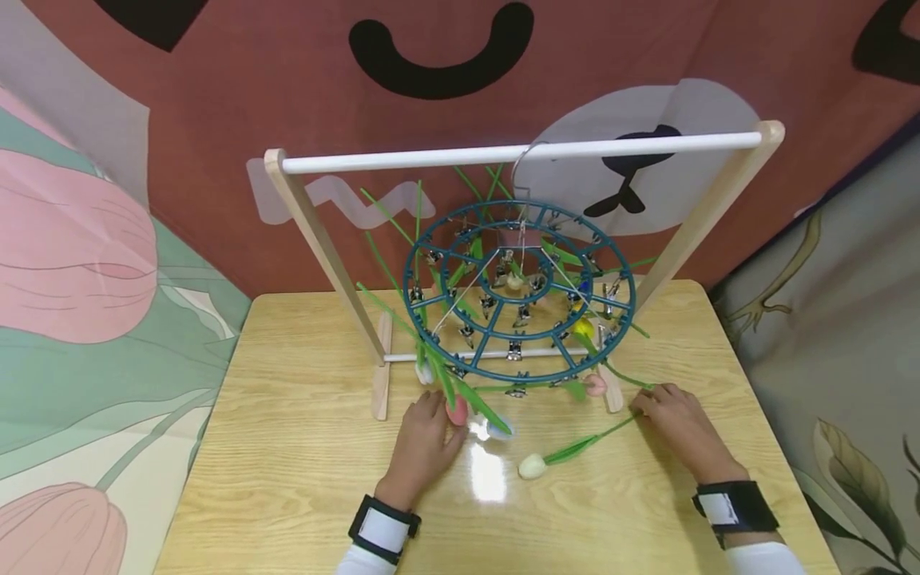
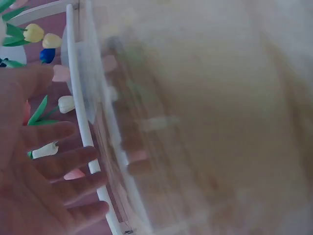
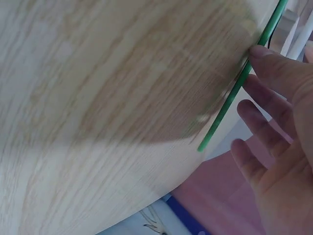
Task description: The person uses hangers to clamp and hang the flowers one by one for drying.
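My left hand [image 1: 426, 443] is low over the table beside a pink tulip [image 1: 457, 410] that hangs head down. In the left wrist view its fingers [image 2: 73, 188] are spread and fairly straight, with no object gripped. On the right, thumb and forefinger of my right hand [image 3: 288, 127] pinch a thin green tulip stem [image 3: 222, 107]; the other fingers are loosely bent. A white tulip [image 1: 533, 466] lies on the table, its stem leading towards the right hand. Another stem also reaches those fingertips, so I cannot tell which flower is held.
A round blue clip hanger [image 1: 496, 377] hangs from the white rail [image 1: 431, 158] of a wooden stand [image 1: 319, 239]. Several tulips hang about it, including a yellow one [image 1: 583, 328] and a pink one [image 1: 595, 385]. Beneath is a wooden table [image 1: 287, 479]; printed cloth [image 1: 446, 136] stands behind.
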`<state>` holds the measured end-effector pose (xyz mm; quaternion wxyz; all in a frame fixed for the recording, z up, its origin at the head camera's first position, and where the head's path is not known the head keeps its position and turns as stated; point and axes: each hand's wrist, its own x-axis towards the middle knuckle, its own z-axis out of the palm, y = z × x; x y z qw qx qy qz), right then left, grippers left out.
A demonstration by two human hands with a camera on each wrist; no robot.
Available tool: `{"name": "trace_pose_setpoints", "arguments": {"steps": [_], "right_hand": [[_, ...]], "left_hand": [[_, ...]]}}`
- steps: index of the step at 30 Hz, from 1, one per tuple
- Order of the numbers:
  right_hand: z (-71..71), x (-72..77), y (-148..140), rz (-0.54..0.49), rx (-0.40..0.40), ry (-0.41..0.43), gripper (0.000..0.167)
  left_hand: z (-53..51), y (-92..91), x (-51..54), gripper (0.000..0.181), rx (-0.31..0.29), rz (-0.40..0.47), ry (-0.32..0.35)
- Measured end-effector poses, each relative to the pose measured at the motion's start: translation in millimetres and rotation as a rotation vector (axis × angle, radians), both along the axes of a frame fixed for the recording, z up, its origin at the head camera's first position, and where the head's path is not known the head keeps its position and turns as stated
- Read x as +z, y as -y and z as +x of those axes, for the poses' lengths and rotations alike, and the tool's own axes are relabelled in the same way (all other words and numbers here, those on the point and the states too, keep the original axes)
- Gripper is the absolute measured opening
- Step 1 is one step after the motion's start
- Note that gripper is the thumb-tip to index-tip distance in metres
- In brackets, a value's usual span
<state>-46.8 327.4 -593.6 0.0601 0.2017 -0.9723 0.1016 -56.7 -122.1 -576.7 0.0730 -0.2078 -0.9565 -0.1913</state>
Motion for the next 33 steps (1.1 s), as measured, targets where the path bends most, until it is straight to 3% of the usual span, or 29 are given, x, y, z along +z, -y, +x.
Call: {"name": "trace_pose_setpoints", "arguments": {"steps": [5, 8, 13, 19, 21, 26, 33], "right_hand": [[2.1, 3.6, 5.4, 0.008, 0.038, 0.045, 0.017], [4.7, 10.2, 10.3, 0.005, 0.065, 0.052, 0.016], [9.1, 33.8, 26.3, -0.007, 0.071, 0.023, 0.017], [9.5, 64.1, 48.1, 0.029, 0.118, -0.102, 0.025], [9.6, 73.9, 55.7, 0.018, 0.148, -0.158, 0.03], [13.5, 98.8, 73.6, -0.023, 0.215, -0.243, 0.035], [22.5, 125.4, 99.8, -0.069, 0.273, -0.289, 0.034]], "left_hand": [[7.5, 3.9, -1.2, 0.076, 0.048, -0.132, 0.143], [12.4, 6.6, 0.2, 0.075, 0.05, -0.196, 0.164], [25.6, 1.6, 14.5, 0.063, 0.01, -0.236, 0.089], [38.8, -19.7, 34.4, 0.041, -0.088, -0.2, -0.137], [41.1, -26.9, 38.6, 0.037, -0.127, -0.174, -0.183], [43.2, -41.2, 46.7, 0.045, -0.19, -0.122, -0.153], [39.9, -50.7, 49.0, 0.05, -0.211, -0.102, -0.134]]}}
